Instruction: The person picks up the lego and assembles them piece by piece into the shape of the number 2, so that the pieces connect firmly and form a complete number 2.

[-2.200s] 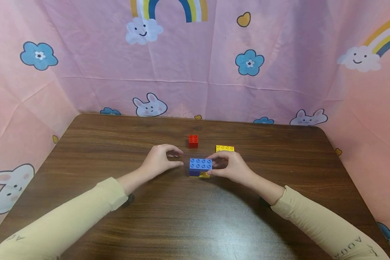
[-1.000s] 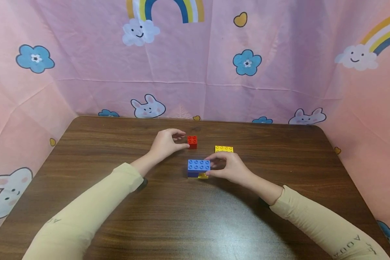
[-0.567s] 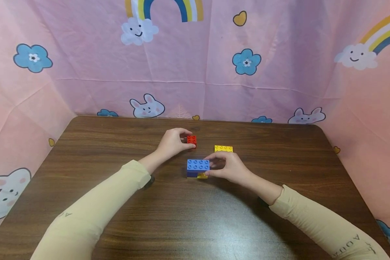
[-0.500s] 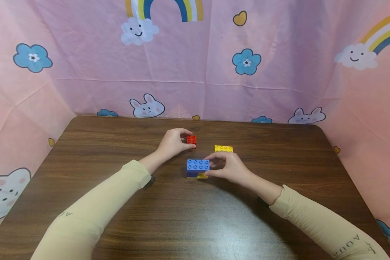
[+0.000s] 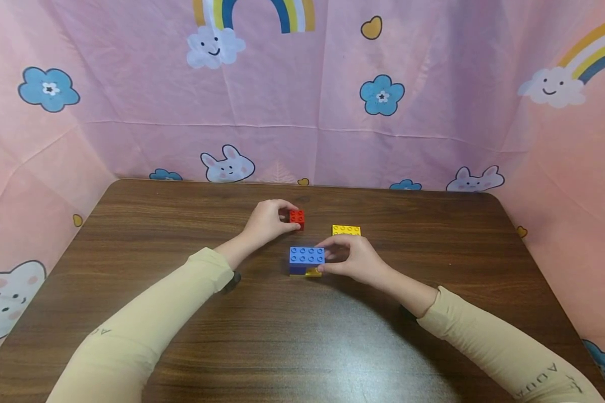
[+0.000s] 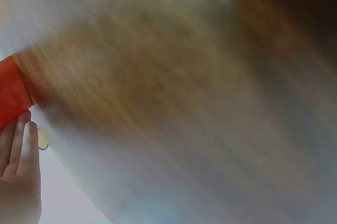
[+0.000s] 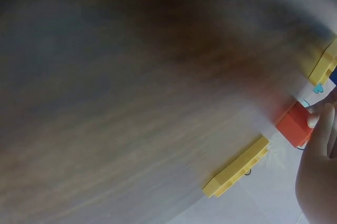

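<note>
Red brick [image 5: 297,219] in left hand [image 5: 266,220], blue brick [image 5: 307,256] in right hand [image 5: 357,261]

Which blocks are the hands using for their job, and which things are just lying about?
Being used:
red block, pinched by the left hand
blue block, held by the right hand
yellow base, under the blue

Just there:
other yellow block, held by neither hand; maybe for later
cloth, only background
</note>
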Demonstrator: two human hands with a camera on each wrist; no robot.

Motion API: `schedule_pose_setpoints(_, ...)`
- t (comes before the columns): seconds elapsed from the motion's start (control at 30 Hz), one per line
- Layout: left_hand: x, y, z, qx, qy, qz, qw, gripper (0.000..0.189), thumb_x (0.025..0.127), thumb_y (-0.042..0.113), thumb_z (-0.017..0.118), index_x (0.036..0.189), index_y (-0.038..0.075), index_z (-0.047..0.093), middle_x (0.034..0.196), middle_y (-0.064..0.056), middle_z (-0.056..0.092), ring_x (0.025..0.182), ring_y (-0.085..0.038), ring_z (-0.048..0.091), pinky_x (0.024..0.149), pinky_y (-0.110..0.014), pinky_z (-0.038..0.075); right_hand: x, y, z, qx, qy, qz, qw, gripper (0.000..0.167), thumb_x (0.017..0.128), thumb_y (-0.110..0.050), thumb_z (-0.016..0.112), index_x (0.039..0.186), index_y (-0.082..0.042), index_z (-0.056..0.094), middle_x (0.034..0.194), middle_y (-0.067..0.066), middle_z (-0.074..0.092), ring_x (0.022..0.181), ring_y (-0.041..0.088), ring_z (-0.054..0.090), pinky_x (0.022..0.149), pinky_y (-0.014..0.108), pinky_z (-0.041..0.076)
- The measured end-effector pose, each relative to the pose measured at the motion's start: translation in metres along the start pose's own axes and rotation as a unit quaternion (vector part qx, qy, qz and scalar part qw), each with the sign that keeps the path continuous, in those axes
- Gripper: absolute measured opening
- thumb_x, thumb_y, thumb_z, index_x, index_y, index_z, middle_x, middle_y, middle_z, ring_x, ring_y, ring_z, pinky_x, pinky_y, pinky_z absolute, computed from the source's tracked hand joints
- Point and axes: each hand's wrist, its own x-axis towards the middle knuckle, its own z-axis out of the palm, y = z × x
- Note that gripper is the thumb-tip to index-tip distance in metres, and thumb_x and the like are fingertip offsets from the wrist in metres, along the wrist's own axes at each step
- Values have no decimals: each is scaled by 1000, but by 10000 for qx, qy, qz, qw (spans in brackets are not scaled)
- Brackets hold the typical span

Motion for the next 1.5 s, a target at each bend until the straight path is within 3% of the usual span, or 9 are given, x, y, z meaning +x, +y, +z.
schedule_pose_setpoints(1.0,-5,4,-6,-100,65,-195,9997,41,91,17,86,127,3,74,124,-18,76,113,-33,75,103,-44,61,0,-1,-1,230,-131,263,9993,44,86,-8,89,126,-2,74,119,16,77,105,25,78,94,38,65)
schedule_pose_setpoints(1.5,-15,18,-21,-353,269,6,9990,38,90,17,87,123,1,75,117,-20,79,103,-33,79,95,-45,64,1,1,-1,258,-135,458,9985,43,86,-9,88,126,-1,75,114,15,80,100,24,79,91,37,66)
